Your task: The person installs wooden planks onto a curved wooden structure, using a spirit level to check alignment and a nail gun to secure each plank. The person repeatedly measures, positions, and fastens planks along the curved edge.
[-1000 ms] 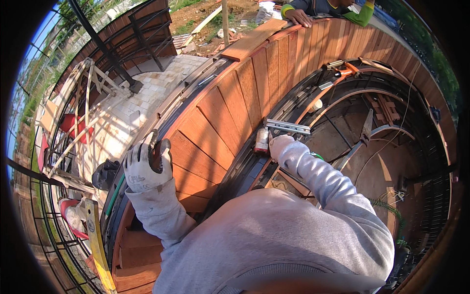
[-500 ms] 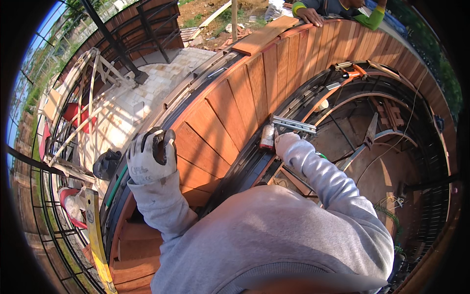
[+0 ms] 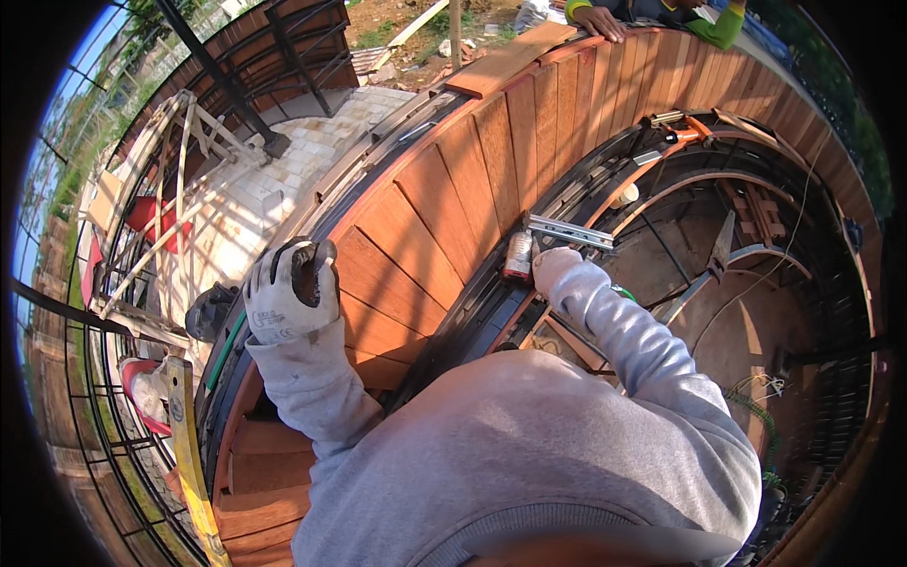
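Observation:
My right hand [image 3: 556, 270] is closed round the handle of a nail gun [image 3: 519, 255], partly hidden by the hand. The gun's metal magazine [image 3: 572, 233] sticks out to the right. Its round body rests at or just above the dark rail [image 3: 463, 326] along the inner edge of the reddish wooden boards [image 3: 420, 241]. Further left, my left hand [image 3: 295, 288] is raised over the outer edge of the boards, in a pale glove with a dark palm. Its fingers are loosely curled and apart from the thumb, with nothing visible between them.
A co-worker's hand [image 3: 599, 23] lies on the curved wall at the top, near a loose plank [image 3: 510, 61]. An orange tool [image 3: 693, 130] sits on the inner frame. A yellow spirit level [image 3: 192, 472] leans at lower left. A green hose [image 3: 763, 420] hangs at lower right.
The view has shifted slightly. My right hand and the nail gun appear a touch further right in it; both hands keep nearly the same pose.

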Tool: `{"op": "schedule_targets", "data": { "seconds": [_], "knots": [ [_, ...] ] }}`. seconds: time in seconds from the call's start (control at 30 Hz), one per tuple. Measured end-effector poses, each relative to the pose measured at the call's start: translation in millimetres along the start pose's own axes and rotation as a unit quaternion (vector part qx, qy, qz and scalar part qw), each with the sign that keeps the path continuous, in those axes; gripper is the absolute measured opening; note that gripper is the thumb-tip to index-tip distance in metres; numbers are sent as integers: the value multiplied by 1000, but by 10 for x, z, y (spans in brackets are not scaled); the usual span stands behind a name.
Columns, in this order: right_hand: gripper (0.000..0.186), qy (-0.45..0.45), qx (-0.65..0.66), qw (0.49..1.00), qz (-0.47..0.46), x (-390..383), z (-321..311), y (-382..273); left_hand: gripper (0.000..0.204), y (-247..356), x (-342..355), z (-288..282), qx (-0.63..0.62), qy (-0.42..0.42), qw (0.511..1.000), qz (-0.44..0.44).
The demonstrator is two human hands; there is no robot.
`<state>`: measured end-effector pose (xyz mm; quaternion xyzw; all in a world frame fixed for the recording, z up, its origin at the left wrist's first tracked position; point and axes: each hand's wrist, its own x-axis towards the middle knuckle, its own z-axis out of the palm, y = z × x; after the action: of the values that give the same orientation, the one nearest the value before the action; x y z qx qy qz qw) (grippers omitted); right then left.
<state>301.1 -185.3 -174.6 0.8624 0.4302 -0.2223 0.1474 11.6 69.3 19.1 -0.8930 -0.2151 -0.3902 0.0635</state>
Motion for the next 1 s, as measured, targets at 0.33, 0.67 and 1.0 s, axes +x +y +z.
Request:
{"op": "schedule_targets", "data": {
  "seconds": [0.33, 0.67, 1.0],
  "knots": [
    [59, -13, -7, 1000, -5, -109, -89, -2, 35, 6, 0, 37, 23, -21, 999, -18],
    [51, 26, 32, 999, -14, -217, -112, 27, 42, -46, -13, 49, 35, -67, 995, -64],
    [71, 54, 23, 998, -24, -96, 101, 89, 36, 112, 27, -59, 22, -70, 995, -70]
  ]
}}
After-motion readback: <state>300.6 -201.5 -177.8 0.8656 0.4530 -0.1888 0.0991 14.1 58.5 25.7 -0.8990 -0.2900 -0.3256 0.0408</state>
